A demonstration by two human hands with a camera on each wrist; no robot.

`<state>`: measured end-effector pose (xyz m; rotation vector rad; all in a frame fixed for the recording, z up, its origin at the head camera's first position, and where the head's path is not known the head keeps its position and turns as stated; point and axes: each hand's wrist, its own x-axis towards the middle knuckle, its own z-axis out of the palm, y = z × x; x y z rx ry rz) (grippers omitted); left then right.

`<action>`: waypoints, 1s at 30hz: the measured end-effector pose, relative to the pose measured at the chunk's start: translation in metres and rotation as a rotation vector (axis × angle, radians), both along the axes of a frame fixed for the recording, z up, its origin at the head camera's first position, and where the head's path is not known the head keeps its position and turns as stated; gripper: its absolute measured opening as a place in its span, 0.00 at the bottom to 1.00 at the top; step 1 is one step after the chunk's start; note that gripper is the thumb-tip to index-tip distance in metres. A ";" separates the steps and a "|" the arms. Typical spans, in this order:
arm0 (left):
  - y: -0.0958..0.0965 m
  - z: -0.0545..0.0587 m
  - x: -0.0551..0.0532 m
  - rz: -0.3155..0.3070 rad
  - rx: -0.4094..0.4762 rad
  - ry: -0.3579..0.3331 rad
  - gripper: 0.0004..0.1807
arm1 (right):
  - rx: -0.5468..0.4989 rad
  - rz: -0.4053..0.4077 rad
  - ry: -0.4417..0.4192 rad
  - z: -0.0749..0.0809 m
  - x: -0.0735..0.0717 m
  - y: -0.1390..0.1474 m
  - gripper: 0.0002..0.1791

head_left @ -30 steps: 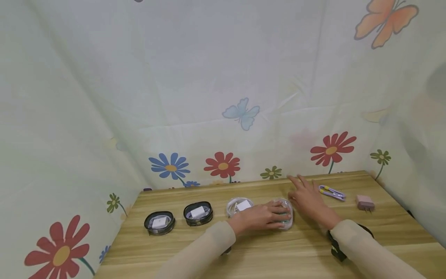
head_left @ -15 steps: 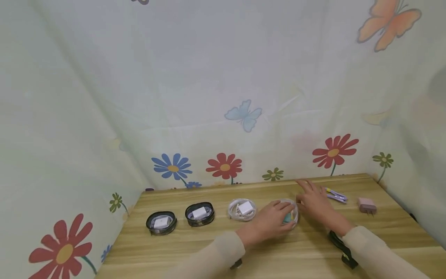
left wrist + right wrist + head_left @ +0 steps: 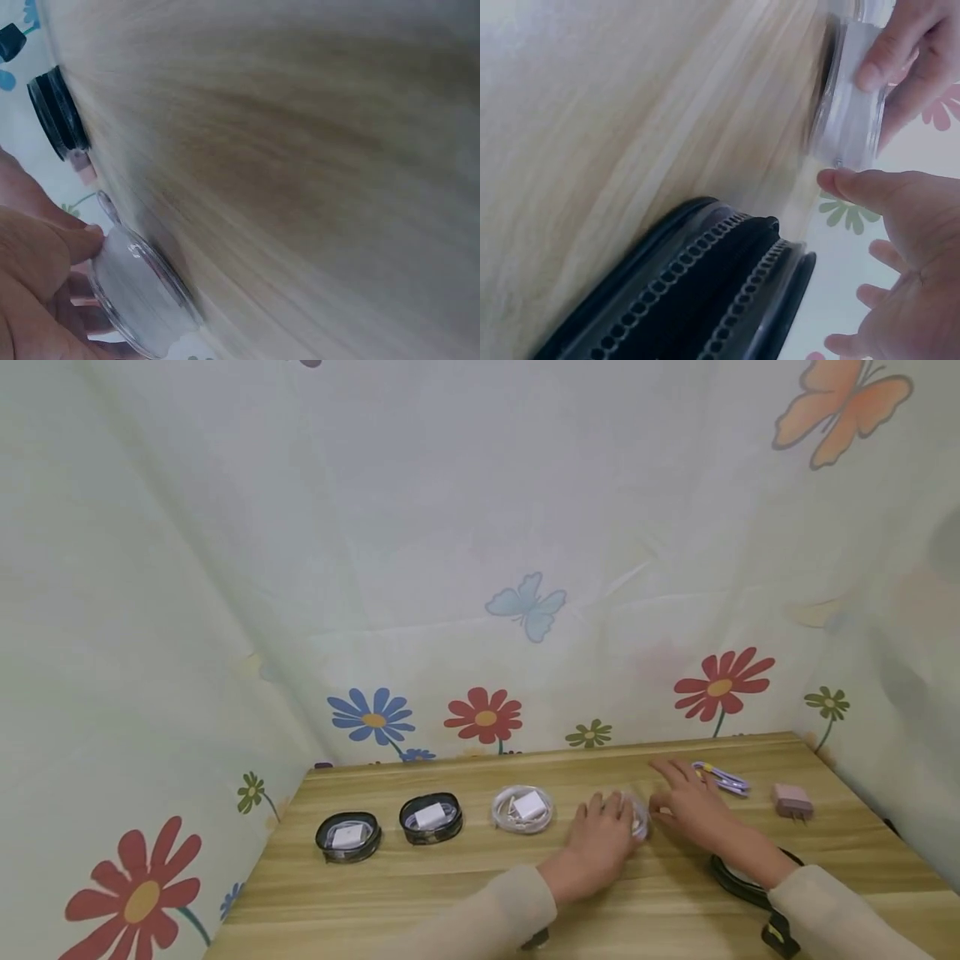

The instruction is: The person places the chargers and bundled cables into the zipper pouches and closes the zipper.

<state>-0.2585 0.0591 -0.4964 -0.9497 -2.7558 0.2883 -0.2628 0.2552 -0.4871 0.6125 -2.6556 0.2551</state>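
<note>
My left hand (image 3: 596,847) grips a clear round zip case (image 3: 146,292), its thumb (image 3: 871,75) lying on the case's side wall. In the head view the fingers cover much of the case, hiding its contents. To the right of it is my right hand (image 3: 693,806). The thumb and a fingertip of that hand pinch at the small zipper pull (image 3: 839,163) on the end of the clear case, while its other fingers spread apart. A black zip case (image 3: 697,281) lies near the right forearm, partly under the sleeve.
To the left stand two black-rimmed cases (image 3: 348,848) and a clear case (image 3: 522,825), each with a white charger and cable. A bundled lilac cable (image 3: 723,779) and a pink plug adapter (image 3: 792,801) lie at the right. Flower-printed cloth hangs behind the table (image 3: 435,902).
The left hand has turned on the clear case, its fingers now pointing more away from me. Both hands have shifted slightly right with the case.
</note>
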 end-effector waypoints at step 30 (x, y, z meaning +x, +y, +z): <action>-0.029 -0.002 -0.027 -0.289 -0.050 0.072 0.24 | 0.043 -0.023 0.083 -0.012 -0.010 -0.005 0.10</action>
